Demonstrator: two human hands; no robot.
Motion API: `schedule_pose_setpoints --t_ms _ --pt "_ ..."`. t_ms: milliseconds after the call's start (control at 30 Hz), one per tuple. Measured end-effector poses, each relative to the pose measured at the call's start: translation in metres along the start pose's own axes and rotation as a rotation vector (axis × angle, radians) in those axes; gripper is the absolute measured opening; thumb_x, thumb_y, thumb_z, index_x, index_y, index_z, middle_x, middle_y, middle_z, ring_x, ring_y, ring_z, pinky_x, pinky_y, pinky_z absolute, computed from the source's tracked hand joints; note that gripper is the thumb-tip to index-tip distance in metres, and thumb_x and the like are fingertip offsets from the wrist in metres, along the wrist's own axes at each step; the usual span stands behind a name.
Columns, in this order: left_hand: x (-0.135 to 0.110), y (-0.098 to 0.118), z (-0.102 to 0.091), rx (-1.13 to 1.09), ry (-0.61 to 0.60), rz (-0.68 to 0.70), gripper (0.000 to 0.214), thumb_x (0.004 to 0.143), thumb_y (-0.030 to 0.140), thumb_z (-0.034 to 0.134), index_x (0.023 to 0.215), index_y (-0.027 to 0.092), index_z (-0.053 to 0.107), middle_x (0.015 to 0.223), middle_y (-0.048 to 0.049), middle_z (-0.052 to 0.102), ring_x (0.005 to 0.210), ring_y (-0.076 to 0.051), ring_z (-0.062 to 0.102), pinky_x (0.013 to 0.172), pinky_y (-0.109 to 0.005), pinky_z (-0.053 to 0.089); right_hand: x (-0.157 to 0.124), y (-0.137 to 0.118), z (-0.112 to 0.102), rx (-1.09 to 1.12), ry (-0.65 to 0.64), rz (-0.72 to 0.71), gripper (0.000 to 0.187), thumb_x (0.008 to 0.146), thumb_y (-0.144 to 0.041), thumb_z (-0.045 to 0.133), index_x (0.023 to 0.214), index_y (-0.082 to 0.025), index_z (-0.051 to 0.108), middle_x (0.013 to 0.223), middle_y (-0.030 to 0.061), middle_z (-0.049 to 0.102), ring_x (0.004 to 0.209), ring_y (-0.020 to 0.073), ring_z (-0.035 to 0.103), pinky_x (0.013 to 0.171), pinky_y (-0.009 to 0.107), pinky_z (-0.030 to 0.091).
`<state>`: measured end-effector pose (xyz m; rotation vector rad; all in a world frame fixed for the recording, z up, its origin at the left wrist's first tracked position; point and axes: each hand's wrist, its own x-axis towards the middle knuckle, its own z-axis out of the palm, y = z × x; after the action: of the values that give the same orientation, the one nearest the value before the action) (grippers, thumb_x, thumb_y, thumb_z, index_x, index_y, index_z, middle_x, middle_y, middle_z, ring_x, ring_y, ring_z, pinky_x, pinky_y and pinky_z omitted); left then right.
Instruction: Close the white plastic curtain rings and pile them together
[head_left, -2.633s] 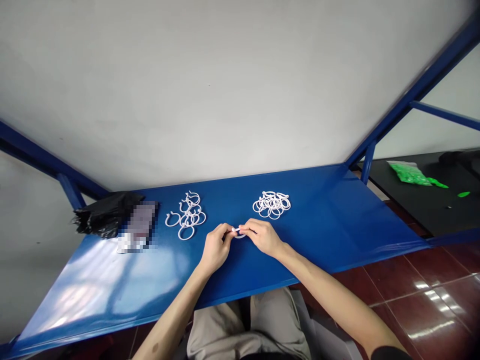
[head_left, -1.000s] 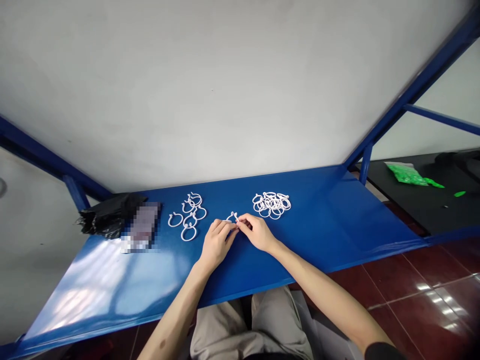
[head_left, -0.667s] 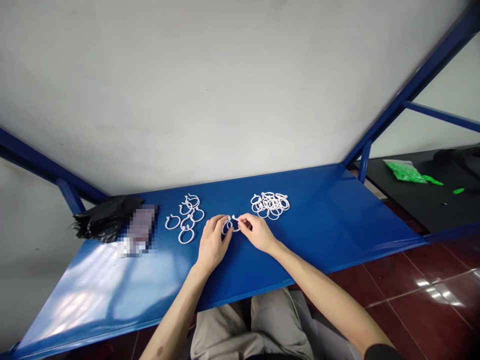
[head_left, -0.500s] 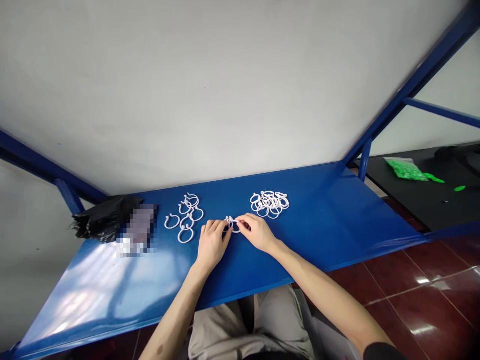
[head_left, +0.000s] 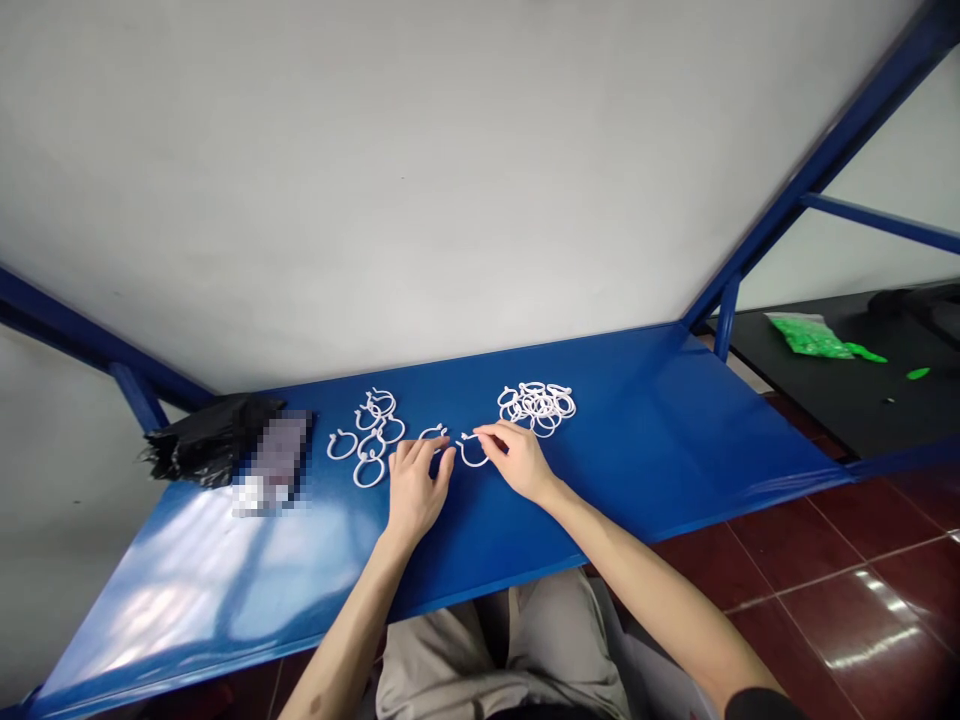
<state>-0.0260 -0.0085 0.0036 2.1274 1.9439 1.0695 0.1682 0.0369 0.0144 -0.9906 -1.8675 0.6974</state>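
Note:
Between the thumb and fingers of my right hand (head_left: 519, 462) is an open white plastic ring (head_left: 471, 462), its gap and small knobbed ends facing up. My left hand (head_left: 417, 484), fingers curved over the blue table (head_left: 600, 480), pinches at a second white ring (head_left: 433, 432), which is partly hidden behind the fingers. The two rings are apart. To the left lies a loose group of open white rings (head_left: 370, 472). A denser pile of white rings (head_left: 541, 405) rests beyond my right hand.
A crumpled black plastic bag (head_left: 214, 430) lies at the table's left end, beside a pixelated item (head_left: 279, 455). Blue frame posts (head_left: 726, 320) rise at both sides. On a black table (head_left: 847, 390) at right is a bag of green pieces (head_left: 810, 335).
My hands have moved apart, the left one shifting slightly left. The two rings, close together between my fingers before, are now separated.

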Motion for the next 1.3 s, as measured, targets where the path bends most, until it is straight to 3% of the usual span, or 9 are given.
schedule_pose_setpoints --t_ms 200,433,667,833,967,1100,1200,1300 --pt "-0.002 0.003 0.004 -0.387 -0.174 -0.179 0.028 0.097 0.036 0.048 0.106 0.024 0.071 0.103 -0.0066 0.072 0.093 -0.021 0.066 0.089 -0.036 0.049 -0.005 -0.002 0.007 0.038 -0.075 -0.029 0.017 0.099 -0.025 0.056 0.101 -0.022 0.073 0.086 0.0025 0.069 0.07 0.0139 0.063 0.067 0.026 0.05" --pt "0.001 0.006 0.001 -0.564 -0.213 -0.402 0.037 0.095 0.051 0.052 0.111 0.022 0.069 0.099 -0.0048 0.076 0.091 -0.02 0.069 0.083 -0.031 0.051 -0.007 -0.003 0.009 -0.018 0.035 -0.038 0.017 0.099 -0.03 0.056 0.096 -0.02 0.07 0.082 0.003 0.066 0.066 0.0137 0.06 0.064 0.026 0.049" --pt "0.0 0.006 0.002 -0.503 -0.204 -0.305 0.035 0.096 0.05 0.052 0.1 0.022 0.073 0.093 -0.0034 0.076 0.078 -0.018 0.067 0.072 -0.028 0.05 -0.007 -0.007 0.006 -0.025 -0.111 -0.051 0.024 0.103 -0.033 0.051 0.094 -0.022 0.07 0.086 0.0036 0.068 0.074 0.015 0.064 0.067 0.026 0.052" --pt "-0.002 0.004 0.001 -0.466 -0.137 -0.203 0.025 0.096 0.041 0.054 0.093 0.023 0.072 0.091 -0.0028 0.073 0.083 -0.018 0.068 0.076 -0.028 0.051 -0.007 -0.005 0.002 -0.04 -0.191 -0.161 0.024 0.105 -0.03 0.048 0.097 -0.022 0.07 0.09 0.0041 0.07 0.086 0.0172 0.067 0.08 0.03 0.054" --pt "-0.001 0.005 0.002 -0.445 -0.151 -0.113 0.023 0.098 0.038 0.053 0.089 0.023 0.069 0.089 -0.002 0.069 0.081 -0.016 0.067 0.078 -0.028 0.051 -0.009 -0.002 0.0 -0.081 -0.217 -0.265 0.025 0.106 -0.027 0.045 0.104 -0.021 0.07 0.095 0.0062 0.071 0.09 0.0189 0.066 0.083 0.032 0.054" --pt "0.004 0.008 0.004 -0.299 -0.072 0.009 0.022 0.1 0.036 0.051 0.102 0.023 0.068 0.1 -0.0049 0.071 0.096 -0.02 0.064 0.089 -0.034 0.05 0.002 0.001 -0.009 -0.186 -0.1 -0.239 0.028 0.106 -0.03 0.044 0.111 -0.022 0.071 0.099 0.0082 0.07 0.093 0.0204 0.065 0.086 0.035 0.054" --pt "0.008 0.006 0.008 -0.055 0.035 0.057 0.023 0.1 0.033 0.05 0.113 0.021 0.065 0.11 -0.0088 0.07 0.106 -0.026 0.059 0.096 -0.042 0.045 0.023 0.014 -0.027 -0.311 0.085 -0.102 0.03 0.105 -0.03 0.044 0.115 -0.022 0.072 0.106 0.0109 0.067 0.099 0.0235 0.064 0.092 0.04 0.053" --pt "0.008 0.0 0.012 0.168 0.046 0.014 0.025 0.097 0.03 0.053 0.116 0.018 0.065 0.117 -0.0133 0.067 0.109 -0.031 0.056 0.092 -0.046 0.044 0.045 0.036 -0.051 -0.493 0.159 0.075 0.034 0.104 -0.03 0.043 0.114 -0.02 0.074 0.103 0.0127 0.066 0.096 0.0263 0.062 0.088 0.042 0.053"
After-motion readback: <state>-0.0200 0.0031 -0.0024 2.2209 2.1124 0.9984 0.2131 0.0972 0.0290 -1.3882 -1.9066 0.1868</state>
